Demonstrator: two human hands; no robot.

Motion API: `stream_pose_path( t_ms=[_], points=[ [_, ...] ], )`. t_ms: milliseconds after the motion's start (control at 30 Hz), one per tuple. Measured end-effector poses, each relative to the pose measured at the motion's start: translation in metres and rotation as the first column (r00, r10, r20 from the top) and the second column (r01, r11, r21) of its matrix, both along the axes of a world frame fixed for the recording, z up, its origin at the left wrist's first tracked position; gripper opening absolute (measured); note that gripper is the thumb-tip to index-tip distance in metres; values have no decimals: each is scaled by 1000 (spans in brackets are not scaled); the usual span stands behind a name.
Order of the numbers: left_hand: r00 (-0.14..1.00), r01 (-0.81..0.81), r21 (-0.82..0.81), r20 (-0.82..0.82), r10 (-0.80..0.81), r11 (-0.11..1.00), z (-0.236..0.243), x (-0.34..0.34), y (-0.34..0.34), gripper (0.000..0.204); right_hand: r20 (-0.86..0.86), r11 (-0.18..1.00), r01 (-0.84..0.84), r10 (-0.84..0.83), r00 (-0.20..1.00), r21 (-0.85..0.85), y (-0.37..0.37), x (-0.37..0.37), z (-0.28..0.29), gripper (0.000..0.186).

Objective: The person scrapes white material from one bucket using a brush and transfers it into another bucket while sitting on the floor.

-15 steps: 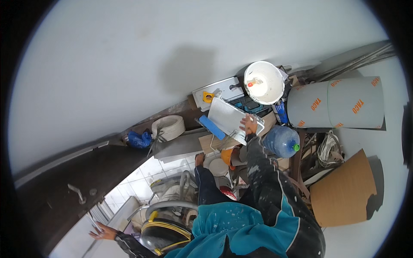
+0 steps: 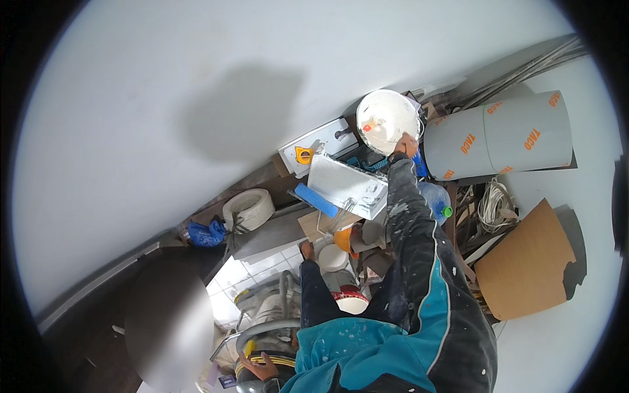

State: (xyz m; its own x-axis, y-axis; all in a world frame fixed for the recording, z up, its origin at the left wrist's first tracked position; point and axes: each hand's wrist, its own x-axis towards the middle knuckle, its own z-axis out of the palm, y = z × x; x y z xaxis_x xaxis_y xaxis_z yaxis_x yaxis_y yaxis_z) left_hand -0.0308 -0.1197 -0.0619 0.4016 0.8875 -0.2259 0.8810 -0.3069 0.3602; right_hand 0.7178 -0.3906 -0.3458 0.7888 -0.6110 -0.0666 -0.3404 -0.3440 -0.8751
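My right hand is closed at the near rim of a white bucket, its fingers partly hidden. Inside the bucket lies white paint and a small object with a red part. Just nearer stands a white-coated paint tray, with a blue paint roller along its left side. Low at the left, my left hand has its fingers apart, beside a vacuum cleaner wound with yellow cord. I see nothing held in it.
A yellow tape measure sits behind the tray. Right of my arm are a water bottle, a grey roll and a brown board. A shiny grey rounded shape fills the lower left. An orange helmet-like thing lies near my legs.
My right hand has moved from the paint tray's right end up to the bucket's rim. My left hand has come in rightward toward the vacuum cleaner. The grey rounded shape has appeared.
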Motion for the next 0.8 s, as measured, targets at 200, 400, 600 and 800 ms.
stream_pose_path(
  t_ms=[200, 400, 600, 800],
  points=[
    [972, -179, -330, 87, 218, 927, -41, 42, 61, 54, 15, 585, -105, 156, 988, 804, 10, 36, 126, 35],
    [918, 59, -600, 347, 194, 798, -86, 145, 64, 36, 133, 624, -424, 458, 879, 656, 22, -57, 248, 38],
    [639, 649, -523, 769, -23, 552, -48, 376, -20, 63, 174, 718, -624, 602, 779, 309, 23, -193, 382, 53],
    [438, 761, -517, 855, 277, 393, 54, 417, -100, 66, 258, 587, -719, 679, 688, 373, -5, -296, 478, 55]
  ],
)
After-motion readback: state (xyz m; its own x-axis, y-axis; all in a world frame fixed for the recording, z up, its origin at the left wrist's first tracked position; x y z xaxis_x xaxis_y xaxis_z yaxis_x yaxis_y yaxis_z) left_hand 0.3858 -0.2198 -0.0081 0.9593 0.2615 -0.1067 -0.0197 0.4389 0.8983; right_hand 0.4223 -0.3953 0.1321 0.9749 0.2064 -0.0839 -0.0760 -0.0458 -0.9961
